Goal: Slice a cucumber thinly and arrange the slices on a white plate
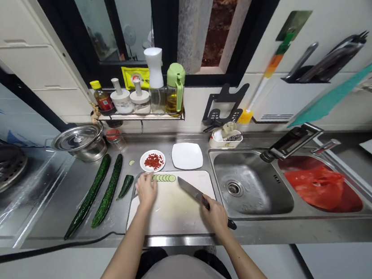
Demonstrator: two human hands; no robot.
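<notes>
My left hand (146, 190) rests with curled fingers on the left end of a row of cucumber slices (164, 178) at the far edge of a white cutting board (176, 204). Whether it hides a cucumber piece I cannot make out. My right hand (215, 215) grips the black handle of a kitchen knife (192, 191); its blade points up-left over the board, apart from the slices. Two whole cucumbers (106, 191) and a short cucumber end (125, 186) lie on the steel counter left of the board.
Behind the board stand a small plate of chopped red chilli (152, 161) and an empty white square plate (187, 155). A steel sink (251, 186) lies to the right, with a red basin (320, 184) beyond. A lidded pot (79, 142) and a condiment shelf (142, 111) stand at the back.
</notes>
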